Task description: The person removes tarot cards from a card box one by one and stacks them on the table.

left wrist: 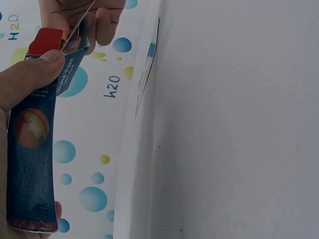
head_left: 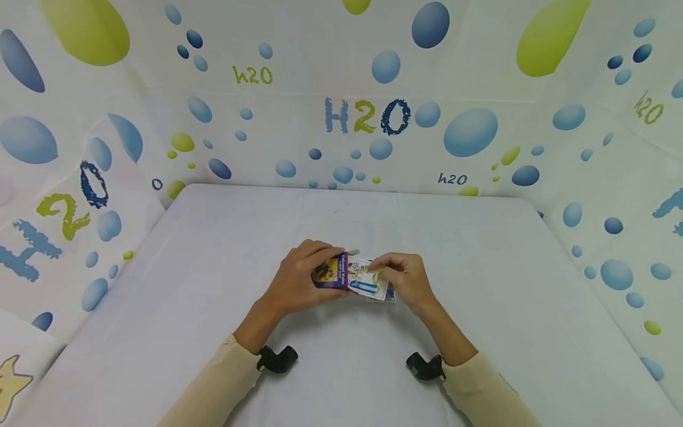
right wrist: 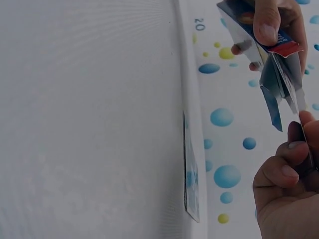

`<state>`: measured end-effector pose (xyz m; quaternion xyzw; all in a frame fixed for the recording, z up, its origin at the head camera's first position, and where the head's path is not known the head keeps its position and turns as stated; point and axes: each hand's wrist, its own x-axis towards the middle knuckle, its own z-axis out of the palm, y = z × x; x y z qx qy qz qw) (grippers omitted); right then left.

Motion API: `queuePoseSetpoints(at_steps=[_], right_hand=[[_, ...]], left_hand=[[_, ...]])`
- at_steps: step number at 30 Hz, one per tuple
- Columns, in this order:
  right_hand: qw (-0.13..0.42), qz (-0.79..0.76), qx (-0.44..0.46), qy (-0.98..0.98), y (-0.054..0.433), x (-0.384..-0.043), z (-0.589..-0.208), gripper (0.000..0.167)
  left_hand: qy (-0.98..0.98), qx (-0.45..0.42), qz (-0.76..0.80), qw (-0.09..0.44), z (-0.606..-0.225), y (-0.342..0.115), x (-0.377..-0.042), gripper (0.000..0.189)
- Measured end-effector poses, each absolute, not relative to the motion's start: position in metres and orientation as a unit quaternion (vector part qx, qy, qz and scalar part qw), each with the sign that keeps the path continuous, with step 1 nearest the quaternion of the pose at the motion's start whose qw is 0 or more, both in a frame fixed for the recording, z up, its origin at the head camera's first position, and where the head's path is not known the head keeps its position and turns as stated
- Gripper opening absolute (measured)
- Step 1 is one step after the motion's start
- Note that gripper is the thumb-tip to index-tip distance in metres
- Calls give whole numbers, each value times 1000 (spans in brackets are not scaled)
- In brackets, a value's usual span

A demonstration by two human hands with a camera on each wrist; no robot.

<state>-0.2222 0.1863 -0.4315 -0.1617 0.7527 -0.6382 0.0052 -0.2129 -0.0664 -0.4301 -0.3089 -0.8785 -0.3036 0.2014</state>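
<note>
My left hand [head_left: 296,280] grips a small card box [head_left: 329,274] printed "Universal Waite", thumb on one side and fingers round the other. Its end flaps stand open toward the right, one of them red [left wrist: 46,42]. With thumb and fingers my right hand [head_left: 409,280] pinches an illustrated card [head_left: 368,284] that sticks partly out of the open end. More card edges [right wrist: 282,74] show inside the box in the right wrist view. Below the hands, a card [head_left: 388,298] lies on the table, mostly covered by the pinched card in the head view.
A white cloth [head_left: 256,237] covers the table, its far edge against a backdrop [head_left: 299,118] patterned with blue and green drops. Black wrist-worn devices [head_left: 278,360] sit at both sleeve cuffs, close above the cloth.
</note>
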Motion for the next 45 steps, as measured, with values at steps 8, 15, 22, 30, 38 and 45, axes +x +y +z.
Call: queuePoseSetpoints(at_steps=[8,15,22,30,38,45], right_hand=[[-28,-630,-181,755,188,-224,-434,22],[-23,-630,-195,752,189,-223,-435,23],[18,-630,-206,749,192,-225,-435,23],[73,-623,-211,750,194,-223,-433,24],[84,-618,-195,757,199,-225,-429,29],[78,-614,-175,765,205,-229,-428,29]], left_hand=[[-874,-299,-320,210,-431,-70,-215,74],[-873,-295,-322,218,-432,-71,-215,74],[-870,-296,-325,225,-432,-72,-217,75],[-868,-295,-326,229,-432,-74,-218,74],[-865,-297,-332,233,-430,-75,-219,73],[-868,-291,-332,229,-431,-78,-219,73]])
